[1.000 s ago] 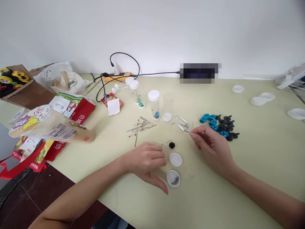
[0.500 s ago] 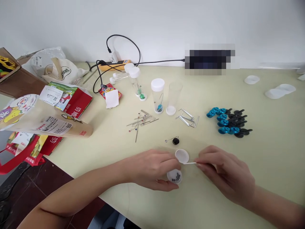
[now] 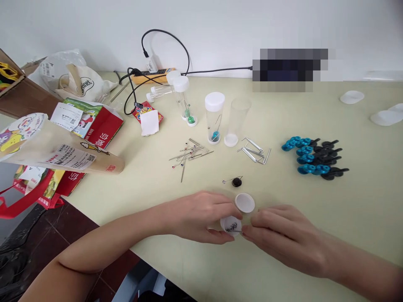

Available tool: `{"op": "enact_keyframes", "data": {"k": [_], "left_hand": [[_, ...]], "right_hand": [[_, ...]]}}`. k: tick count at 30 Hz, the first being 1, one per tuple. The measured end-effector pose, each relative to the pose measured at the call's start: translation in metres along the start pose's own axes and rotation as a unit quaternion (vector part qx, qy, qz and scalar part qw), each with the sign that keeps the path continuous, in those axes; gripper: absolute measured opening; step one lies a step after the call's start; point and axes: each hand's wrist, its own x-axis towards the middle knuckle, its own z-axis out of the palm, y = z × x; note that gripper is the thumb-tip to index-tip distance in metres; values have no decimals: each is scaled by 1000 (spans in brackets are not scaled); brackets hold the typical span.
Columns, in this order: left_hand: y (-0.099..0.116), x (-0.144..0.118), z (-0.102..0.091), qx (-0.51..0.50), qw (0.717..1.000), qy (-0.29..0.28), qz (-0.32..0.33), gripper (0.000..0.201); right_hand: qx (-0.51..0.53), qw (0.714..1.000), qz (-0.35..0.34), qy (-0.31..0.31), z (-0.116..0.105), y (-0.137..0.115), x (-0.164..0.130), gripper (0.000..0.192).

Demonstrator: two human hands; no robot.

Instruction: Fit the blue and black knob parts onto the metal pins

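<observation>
right hand [image 3: 283,241] moved in, touching small cup [image 3: 231,225], left hand [image 3: 201,216] cupping it

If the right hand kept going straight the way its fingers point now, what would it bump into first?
The right hand points leftward, pinching a thin metal piece. Going straight on, it would probably first meet the small white cup of dark bits, then the left hand steadying it.

At the worktop's far left corner, a cream cloth bag [image 3: 90,86] bears a round dark logo, its lettering too small to read. The red paper carton [image 3: 97,128] near the left edge shows large white Chinese characters, not clearly legible.
</observation>
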Motion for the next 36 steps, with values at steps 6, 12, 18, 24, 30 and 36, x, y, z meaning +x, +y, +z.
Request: {"op": "enact_keyframes", "data": {"k": [6, 12, 18, 24, 30, 36], "left_hand": [[1, 1, 2, 3, 1000, -1, 8, 27], [1, 1, 2, 6, 1000, 6, 11, 27], [0, 1, 2, 8, 1000, 3, 11, 28], [0, 0, 2, 13, 1000, 21, 10, 27], [0, 0, 2, 16, 999, 30, 3, 28], [0, 0, 3, 33, 998, 50, 3, 28]], "right_hand": [[42, 998, -5, -37, -3, -2, 2, 16], [17, 999, -13, -28, -2, -2, 1, 15], [14, 999, -12, -33, -1, -1, 0, 15], [7, 999, -7, -31, -4, -1, 1, 16], [0, 1000, -7, -21, -4, 0, 3, 17], [-22, 1000, -2, -5, -4, -1, 4, 21]]}}
